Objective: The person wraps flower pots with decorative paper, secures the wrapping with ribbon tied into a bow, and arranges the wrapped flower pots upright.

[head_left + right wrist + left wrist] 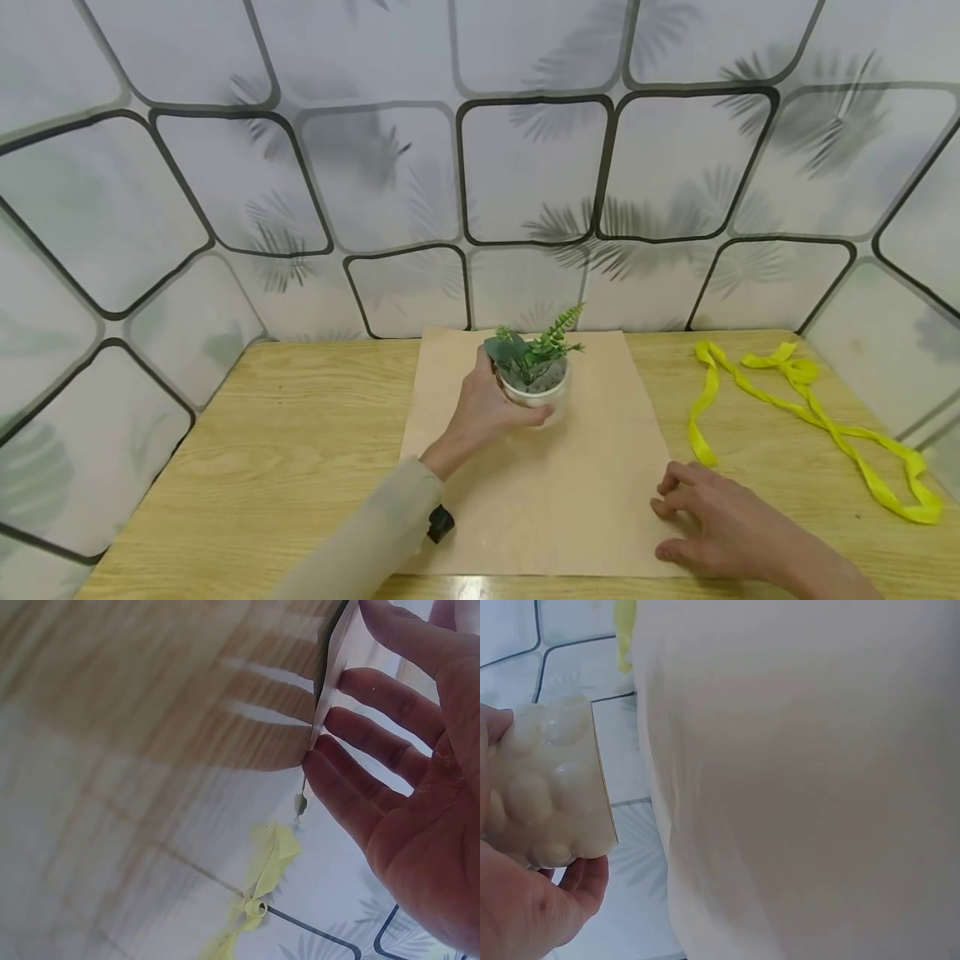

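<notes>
My left hand (483, 410) grips a small white pot (557, 407) by its side, thumb across the front, over the far half of a brown paper sheet (585, 508). Green leafy sprigs (536, 354) rise from grey pebbles inside it. In the left wrist view the pot (551, 776) shows a bumpy wall and a flat base, with a gap between that base and the paper. Beside the paper's near right edge is my right hand (723, 527), fingers loosely bent. The right wrist view has its fingertips (319, 761) right at the sheet's edge.
A long yellow ribbon (804, 372) lies in loose loops on the wooden table (300, 425), to the right of the paper. Patterned sheeting (532, 167) stands behind the table and along both sides. A small black object (441, 523) sits at my left wrist.
</notes>
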{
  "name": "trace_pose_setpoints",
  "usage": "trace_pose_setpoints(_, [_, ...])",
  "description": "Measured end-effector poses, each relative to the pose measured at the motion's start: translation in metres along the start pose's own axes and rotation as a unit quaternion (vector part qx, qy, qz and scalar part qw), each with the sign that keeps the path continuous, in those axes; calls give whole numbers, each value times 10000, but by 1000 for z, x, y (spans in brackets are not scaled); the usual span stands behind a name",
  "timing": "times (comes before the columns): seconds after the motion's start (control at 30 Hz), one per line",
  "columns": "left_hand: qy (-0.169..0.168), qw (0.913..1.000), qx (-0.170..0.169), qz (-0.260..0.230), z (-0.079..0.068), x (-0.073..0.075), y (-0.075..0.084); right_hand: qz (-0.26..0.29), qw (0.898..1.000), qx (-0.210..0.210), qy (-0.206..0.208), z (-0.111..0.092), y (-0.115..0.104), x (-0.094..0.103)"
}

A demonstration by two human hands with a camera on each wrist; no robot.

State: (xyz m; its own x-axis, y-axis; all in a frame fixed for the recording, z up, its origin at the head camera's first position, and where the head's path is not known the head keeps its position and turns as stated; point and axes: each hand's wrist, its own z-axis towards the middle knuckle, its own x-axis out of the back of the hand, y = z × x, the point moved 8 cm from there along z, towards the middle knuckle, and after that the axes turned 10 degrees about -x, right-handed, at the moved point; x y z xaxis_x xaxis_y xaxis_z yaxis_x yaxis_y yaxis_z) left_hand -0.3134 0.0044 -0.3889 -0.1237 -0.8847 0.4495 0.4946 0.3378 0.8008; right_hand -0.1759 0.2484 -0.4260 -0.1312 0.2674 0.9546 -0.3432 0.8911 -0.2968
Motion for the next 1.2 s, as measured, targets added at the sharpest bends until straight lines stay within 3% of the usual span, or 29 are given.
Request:
trace_pose_setpoints(0.27, [-109, 9998, 31, -184, 6, -16, -4, -28, 10000, 61, 62, 0, -1, 0])
trace_pose_setpoints(0.67, [-348, 9994, 80, 43, 13, -31, -6, -8, 9998, -57, -177, 1, 3, -1])
trace_pose_setpoints(0.87, [-556, 9984, -22, 39, 13, -37, -6, -27, 9997, -153, -185, 2, 5, -1])
trace_pose_setpoints(1.2, [-1166, 9930, 193, -15, 8, -37, -9, 23, 9998, -62, -173, -1, 4, -2])
